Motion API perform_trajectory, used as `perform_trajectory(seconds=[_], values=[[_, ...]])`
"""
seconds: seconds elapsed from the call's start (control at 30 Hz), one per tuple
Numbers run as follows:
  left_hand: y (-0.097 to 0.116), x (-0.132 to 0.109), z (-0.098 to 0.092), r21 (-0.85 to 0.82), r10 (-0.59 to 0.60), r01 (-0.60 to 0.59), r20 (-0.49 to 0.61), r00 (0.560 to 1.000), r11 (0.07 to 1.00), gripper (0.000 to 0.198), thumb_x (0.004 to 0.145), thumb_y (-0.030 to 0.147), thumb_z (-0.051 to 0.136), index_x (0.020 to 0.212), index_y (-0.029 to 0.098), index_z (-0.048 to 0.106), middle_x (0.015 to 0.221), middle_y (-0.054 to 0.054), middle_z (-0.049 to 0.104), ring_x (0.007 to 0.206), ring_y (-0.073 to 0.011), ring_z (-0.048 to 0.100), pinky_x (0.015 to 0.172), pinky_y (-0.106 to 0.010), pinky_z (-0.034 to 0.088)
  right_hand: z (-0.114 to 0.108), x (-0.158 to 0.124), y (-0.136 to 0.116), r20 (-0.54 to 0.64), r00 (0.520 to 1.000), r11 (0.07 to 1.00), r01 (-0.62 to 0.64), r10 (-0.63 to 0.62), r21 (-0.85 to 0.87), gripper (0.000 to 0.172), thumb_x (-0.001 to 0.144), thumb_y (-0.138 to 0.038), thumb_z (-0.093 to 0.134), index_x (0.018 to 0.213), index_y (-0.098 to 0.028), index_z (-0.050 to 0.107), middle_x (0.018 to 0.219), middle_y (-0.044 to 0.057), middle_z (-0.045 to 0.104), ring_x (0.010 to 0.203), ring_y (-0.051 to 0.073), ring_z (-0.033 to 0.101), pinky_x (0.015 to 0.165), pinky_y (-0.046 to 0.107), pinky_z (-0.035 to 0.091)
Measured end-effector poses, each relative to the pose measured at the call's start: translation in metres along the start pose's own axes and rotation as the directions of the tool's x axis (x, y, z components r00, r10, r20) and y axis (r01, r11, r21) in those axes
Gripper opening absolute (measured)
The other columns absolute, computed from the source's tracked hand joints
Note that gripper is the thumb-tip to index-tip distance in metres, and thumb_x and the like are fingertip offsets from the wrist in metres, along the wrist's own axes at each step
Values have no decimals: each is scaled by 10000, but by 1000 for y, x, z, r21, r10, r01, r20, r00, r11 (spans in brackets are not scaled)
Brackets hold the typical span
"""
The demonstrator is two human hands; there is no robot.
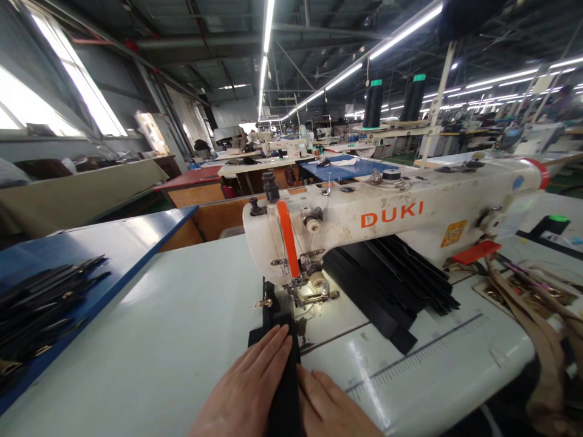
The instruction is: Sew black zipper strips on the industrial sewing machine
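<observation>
A long black fabric strip (286, 394) runs from below me up to the presser foot of a white sewing machine (337, 218). My left hand (250, 385) lies on the strip with fingers stretched out flat, their tips just short of the foot. At the strip's right edge, my right hand (334, 403) has its fingers bent together against the fabric; its thumb is mostly hidden. A small gold metal fitting (266, 303) sits on the black material left of the needle area. Under the machine arm lies a fanned stack of black strips (387, 282).
On the left, a blue table (150, 233) bears a pile of black straps (40, 303). Tan straps (531, 315) and a tray of metal fittings (494, 294) are at the right. Two black thread cones (373, 106) stand behind the machine. A ruler scale (423, 346) marks the worktop.
</observation>
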State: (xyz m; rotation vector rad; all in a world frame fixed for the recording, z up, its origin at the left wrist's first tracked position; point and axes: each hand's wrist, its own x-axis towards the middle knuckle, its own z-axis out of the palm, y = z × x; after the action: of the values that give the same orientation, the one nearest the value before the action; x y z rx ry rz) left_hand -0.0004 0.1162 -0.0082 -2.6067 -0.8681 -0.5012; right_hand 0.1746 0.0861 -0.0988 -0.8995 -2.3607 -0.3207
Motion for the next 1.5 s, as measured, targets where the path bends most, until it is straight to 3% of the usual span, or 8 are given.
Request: perform_trajectory(seconds=[0.17, 0.6, 0.77, 0.93, 1.17, 1.37, 1.5], values=[[-2, 2, 4, 5, -2, 2, 5, 1000, 1000, 630, 845, 74, 363, 1460, 176, 274, 1281, -107, 634, 1167, -196, 610, 981, -287, 477, -1, 1, 0, -11, 999, 999, 37, -37, 1, 409, 936, -139, 467, 1340, -77, 495, 1227, 137, 628, 1089, 250, 574, 881, 321, 509], [0, 1, 2, -96, -43, 42, -9, 999, 994, 691, 804, 46, 397, 1466, 226, 310, 1351, -65, 585, 1199, -186, 585, 1014, -291, 450, -1, -3, 0, -52, 998, 999, -38, 39, 8, 483, 961, -237, 459, 1372, 16, 433, 1202, 176, 644, 1066, 259, 599, 866, 304, 526], [-5, -2, 9, -116, -46, 47, 11, 999, 992, 625, 770, 40, 423, 1371, 205, 469, 1342, -58, 593, 1186, -179, 595, 1015, -275, 443, -4, -2, 1, 53, 996, 996, -69, 65, 62, 516, 929, -190, 495, 1410, -30, 400, 1251, 167, 617, 1094, 257, 585, 904, 323, 514], [-6, 2, 7, -56, -28, 30, 31, 999, 998, 540, 753, 5, 384, 1230, 153, 592, 1251, -86, 657, 1109, -173, 646, 961, -271, 488, -8, -5, 2, -23, 995, 994, -93, 94, 48, 419, 972, -226, 464, 1343, -31, 488, 1216, 142, 649, 1095, 244, 603, 919, 308, 513], [-5, 3, 9, -2, 3, -3, -3, 1000, 1000, 531, 738, 15, 383, 1212, 125, 597, 1230, -113, 665, 1092, -188, 656, 927, -283, 507, -4, -10, 1, 59, 987, 986, -152, 148, 69, 444, 926, -198, 549, 1337, -38, 502, 1248, 165, 630, 1077, 258, 617, 898, 328, 535], [-8, -2, 14, -16, -8, 8, -14, 1000, 1000, 506, 785, 52, 420, 1259, 158, 564, 1256, -98, 651, 1104, -183, 649, 936, -270, 497, -3, -7, 1, -18, 992, 991, -125, 126, 45, 394, 950, -211, 504, 1298, -29, 537, 1197, 161, 658, 1064, 247, 625, 893, 308, 535], [-8, -2, 14, -7, 2, -2, 5, 1000, 1000, 500, 783, 40, 410, 1247, 132, 574, 1266, -112, 642, 1119, -187, 640, 944, -272, 491, -4, -7, 2, 0, 995, 994, -98, 98, 43, 403, 973, -246, 482, 1297, -10, 527, 1194, 165, 658, 1056, 249, 632, 900, 305, 530]])
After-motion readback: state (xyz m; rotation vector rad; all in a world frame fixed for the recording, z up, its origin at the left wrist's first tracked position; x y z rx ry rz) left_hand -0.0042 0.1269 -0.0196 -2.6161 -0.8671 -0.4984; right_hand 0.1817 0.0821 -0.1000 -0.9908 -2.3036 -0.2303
